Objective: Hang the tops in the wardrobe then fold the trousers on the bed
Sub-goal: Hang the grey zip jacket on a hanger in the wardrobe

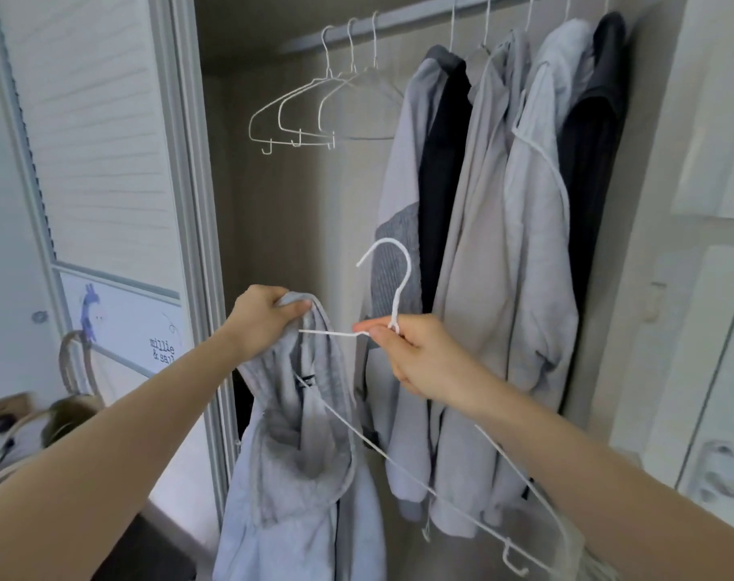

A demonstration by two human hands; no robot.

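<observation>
Grey hoodie (pixel 298 475) is dangling before the open wardrobe (pixel 298 211), its collar bunched in the person's left hand (pixel 264 322). Their right hand (pixel 415 354) is pinching the neck of a white hanger (pixel 392 299), one arm poking into the hoodie's collar.

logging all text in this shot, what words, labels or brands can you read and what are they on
"millie & sall": as far as it reads, mirrored dark lettering on the white panel with a purple animal drawing, low on the left; the last letters are unsure.
Small dark tag inside the grey hoodie held by the left hand: too small to read.
Nothing readable on the hanger in the right hand, or on the hung tops.
</observation>
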